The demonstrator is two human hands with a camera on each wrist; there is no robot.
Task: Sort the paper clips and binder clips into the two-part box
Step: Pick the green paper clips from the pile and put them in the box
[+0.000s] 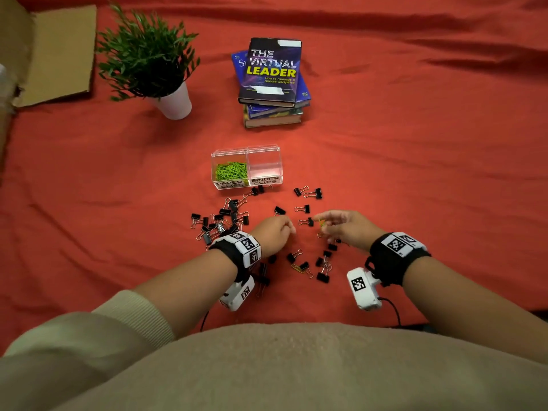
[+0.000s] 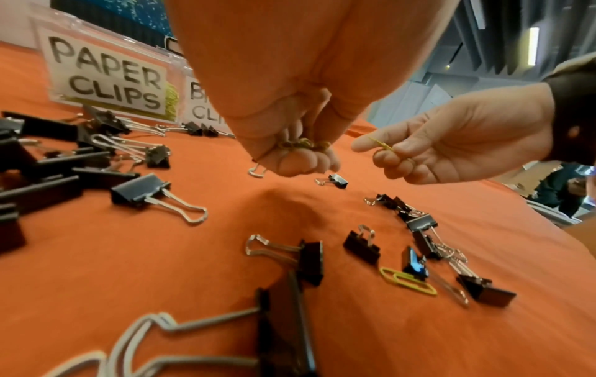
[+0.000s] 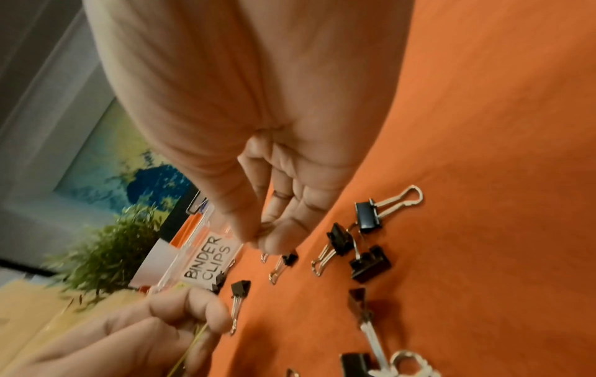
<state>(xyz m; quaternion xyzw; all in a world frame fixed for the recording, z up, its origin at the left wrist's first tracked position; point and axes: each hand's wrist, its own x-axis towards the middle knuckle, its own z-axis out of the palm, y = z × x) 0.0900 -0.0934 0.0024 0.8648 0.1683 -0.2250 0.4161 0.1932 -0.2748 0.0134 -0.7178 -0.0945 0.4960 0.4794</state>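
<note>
The clear two-part box (image 1: 264, 181) stands mid-table. Its left half, labelled PAPER CLIPS (image 2: 106, 74), holds green paper clips (image 1: 231, 171); the BINDER CLIPS half (image 3: 206, 260) looks empty. Black binder clips (image 1: 219, 222) lie scattered in front of the box, and more sit between my wrists (image 1: 323, 262). My left hand (image 1: 289, 229) is curled around a small bunch of paper clips (image 2: 303, 145). My right hand (image 1: 321, 221) pinches one yellow-green paper clip (image 2: 382, 146) between thumb and forefinger, a little to the right of the left hand. Loose paper clips (image 2: 408, 280) lie on the cloth (image 1: 415, 173) below.
A potted plant (image 1: 148, 54) in a white pot stands at the back left. A stack of books (image 1: 272, 72) sits behind the box. Flat cardboard (image 1: 59, 51) lies at the far left. The red cloth is wrinkled toward the back right.
</note>
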